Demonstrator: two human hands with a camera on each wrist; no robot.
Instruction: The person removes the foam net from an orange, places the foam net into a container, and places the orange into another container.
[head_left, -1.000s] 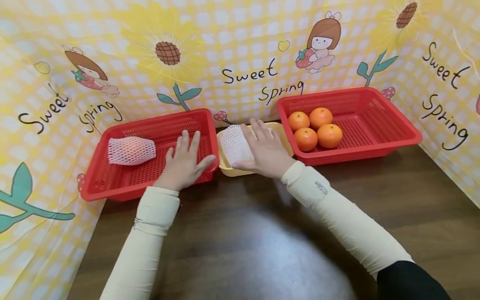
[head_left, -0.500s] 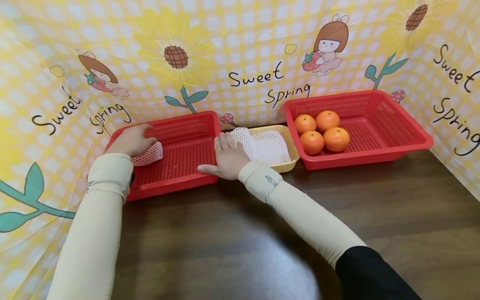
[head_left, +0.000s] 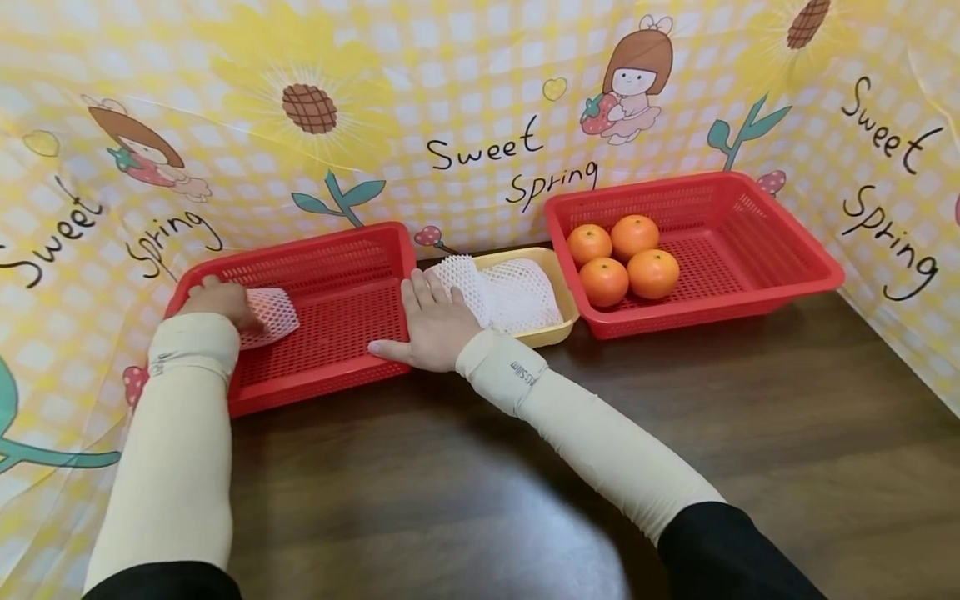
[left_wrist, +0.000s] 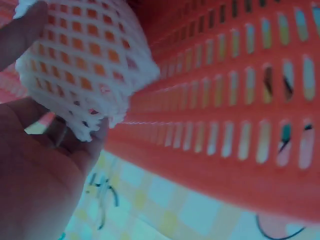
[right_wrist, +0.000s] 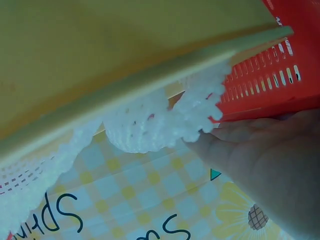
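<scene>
In the head view, my left hand reaches into the left red basket and holds an orange in a white foam net. The left wrist view shows thumb and fingers around this netted orange, with orange skin showing through the mesh. My right hand lies with fingers spread over the gap between the left red basket's right rim and the small yellow basket. White foam nets lie in the yellow basket; the right hand's fingers are close beside them, and whether they touch is unclear.
A second red basket stands on the right with several bare oranges at its left end. A patterned yellow cloth rises behind the baskets. Brown wood-grain table lies in front of them.
My left hand has moved left and down onto the netted orange and taken hold of it. The right hand has come off the foam nets and shifted left to the red basket's rim.
</scene>
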